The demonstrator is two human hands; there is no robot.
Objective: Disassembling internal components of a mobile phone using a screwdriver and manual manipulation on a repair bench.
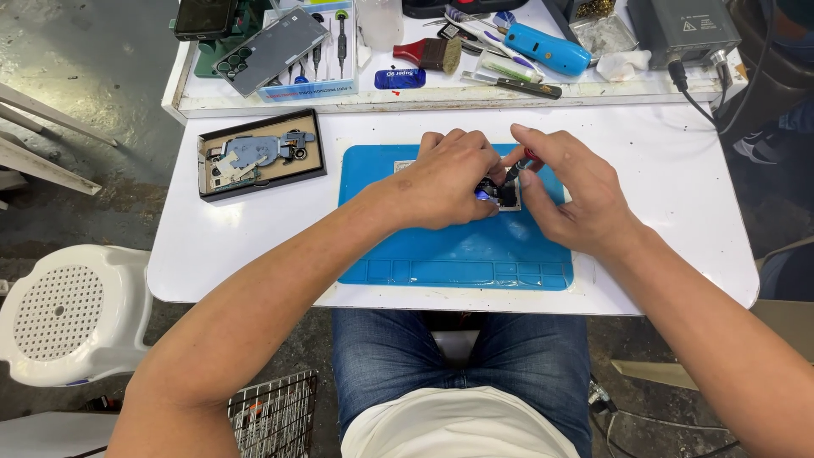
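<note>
In the head view, a white bench (670, 187) is seen from above, with a blue mat (441, 254) laid at its middle. Both hands are brought together over the upper part of the mat. The left hand (445, 182) is curled, its fingers bent down onto a small dark electronic part (507, 197) that lies on the mat; the grip is clenched around that part, though most of the part is hidden under the fingers. The right hand (577, 199) is placed just beside it, and a thin tool with a red handle (524, 161) is pinched between its thumb and forefinger, the tip pointed down at the part.

To the left on the bench, well apart from the hands, a black tray (208, 165) with phone pieces is set. On a raised shelf (593, 86) behind, a grey phone back (271, 49), a brush (432, 53), a blue cylindrical tool (547, 48) and a grey box with a cable (682, 25) are laid out. A white plastic chair (72, 314) is seen at the lower left, on the floor.
</note>
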